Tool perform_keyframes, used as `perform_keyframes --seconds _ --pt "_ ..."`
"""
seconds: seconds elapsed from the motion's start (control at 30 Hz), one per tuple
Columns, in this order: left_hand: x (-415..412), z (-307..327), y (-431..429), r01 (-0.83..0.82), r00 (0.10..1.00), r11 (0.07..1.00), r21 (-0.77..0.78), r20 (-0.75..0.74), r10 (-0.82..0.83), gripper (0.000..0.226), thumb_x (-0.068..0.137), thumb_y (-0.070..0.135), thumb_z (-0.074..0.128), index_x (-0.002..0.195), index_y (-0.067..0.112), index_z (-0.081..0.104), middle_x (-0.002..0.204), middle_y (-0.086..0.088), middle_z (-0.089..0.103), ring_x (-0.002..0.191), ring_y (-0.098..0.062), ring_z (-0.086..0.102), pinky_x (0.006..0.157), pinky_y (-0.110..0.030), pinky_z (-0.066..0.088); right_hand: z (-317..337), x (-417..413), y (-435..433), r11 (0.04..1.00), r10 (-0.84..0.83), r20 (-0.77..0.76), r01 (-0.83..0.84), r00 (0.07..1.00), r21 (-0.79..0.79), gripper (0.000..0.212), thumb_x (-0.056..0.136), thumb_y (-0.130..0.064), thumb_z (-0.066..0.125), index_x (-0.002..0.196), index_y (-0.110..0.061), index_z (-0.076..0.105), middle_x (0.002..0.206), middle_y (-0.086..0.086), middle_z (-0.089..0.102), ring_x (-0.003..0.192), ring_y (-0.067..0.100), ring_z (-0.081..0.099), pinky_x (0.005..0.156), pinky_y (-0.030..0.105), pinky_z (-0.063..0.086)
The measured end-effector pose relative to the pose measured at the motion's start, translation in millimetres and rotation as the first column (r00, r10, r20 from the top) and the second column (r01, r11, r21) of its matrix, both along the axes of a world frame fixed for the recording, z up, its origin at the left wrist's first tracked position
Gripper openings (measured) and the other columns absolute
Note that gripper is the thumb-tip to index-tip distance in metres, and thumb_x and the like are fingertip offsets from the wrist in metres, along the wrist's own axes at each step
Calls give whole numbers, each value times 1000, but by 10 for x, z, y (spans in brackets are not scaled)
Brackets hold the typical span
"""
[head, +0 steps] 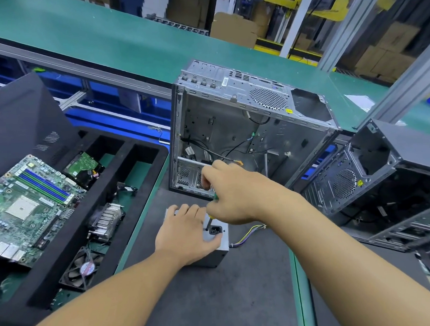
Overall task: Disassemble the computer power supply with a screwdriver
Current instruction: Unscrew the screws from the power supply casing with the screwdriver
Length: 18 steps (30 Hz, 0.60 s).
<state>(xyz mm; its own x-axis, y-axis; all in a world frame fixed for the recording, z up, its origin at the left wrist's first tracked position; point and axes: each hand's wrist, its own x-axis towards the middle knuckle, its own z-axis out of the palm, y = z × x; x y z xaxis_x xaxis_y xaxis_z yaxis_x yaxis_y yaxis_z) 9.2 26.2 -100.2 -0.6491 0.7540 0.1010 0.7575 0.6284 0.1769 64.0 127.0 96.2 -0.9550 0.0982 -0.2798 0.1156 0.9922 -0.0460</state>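
No legible text or labels anywhere

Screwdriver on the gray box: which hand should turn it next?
Right. The right hand grips the screwdriver, its tip on the power supply beside the socket; the left hand holds it steady.

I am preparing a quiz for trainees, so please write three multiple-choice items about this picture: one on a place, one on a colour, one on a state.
1. Where does the power supply stand?
A) on the green conveyor
B) on the dark mat
C) in the foam tray

2. Which colours show on the screwdriver?
A) red and black
B) green and yellow
C) blue and white

3. What is the left hand doing?
A) hanging idle
B) lifting the motherboard
C) holding the power supply

1 B: it rests on the mat.
2 B: both colours show under the right hand.
3 C: its fingers curl over the box.
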Motion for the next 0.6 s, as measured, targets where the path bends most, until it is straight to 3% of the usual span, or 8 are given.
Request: perform_keyframes --seconds 0.1,0.17,0.23,0.33,0.43,0.5,0.6 --pt "6 1 -8 -1 1000 1000 3 2 1 63 82 76 22 103 27 55 90 9 44 96 -19 44 102 -39 28 -47 -3 -21 986 -62 -78 73 995 148 25 98 -46 34 99 -21 35 93 -1 47 78 30 48 62 37 32" --pt "4 -3 -14 1 1000 1000 10 10 -1 58 82 75 22 103 28 50 89 10 37 93 -19 42 101 -39 29 -72 -22 -3 993 -24 -97 35 995 111 19 102 -35 31 99 -18 35 87 1 51 74 31 50 59 37 35" --pt "-5 -1 -14 1 1000 1000 20 27 -1 50 82 74 25 96 30 43 88 10 37 94 -19 44 101 -38 29 -29 -30 14 1000 10 -34 -10 999 7 11 97 -24 36 106 -18 40 101 3 51 83 30 52 67 40 44" --pt "-13 5 -13 4 999 1000 18 43 -4 45 81 73 28 94 33 42 90 12 46 95 -17 44 101 -37 29 57 -31 37 994 24 84 -14 996 -111 24 87 -25 51 108 -22 42 108 -1 37 97 24 40 77 41 44" --pt "-13 3 -21 7 999 1000 2 36 -7 48 81 74 25 94 32 45 93 11 49 97 -17 45 101 -37 29 25 -30 12 999 -38 60 40 997 -34 28 90 -38 51 110 -21 40 111 0 36 100 27 41 72 39 40" --pt "-15 -5 -23 10 999 1000 0 37 -10 57 81 74 24 107 31 50 98 11 51 97 -17 44 100 -37 29 -9 -47 -1 992 -109 -6 109 994 66 35 98 -51 36 107 -18 35 104 4 43 87 33 48 65 40 38" --pt "-20 -12 -11 8 1000 1000 9 25 -8 58 82 74 24 109 29 49 98 11 49 94 -17 43 99 -37 30 -43 -57 -6 996 -65 -62 69 996 51 25 104 -40 29 98 -16 31 83 3 48 73 33 50 60 40 38"
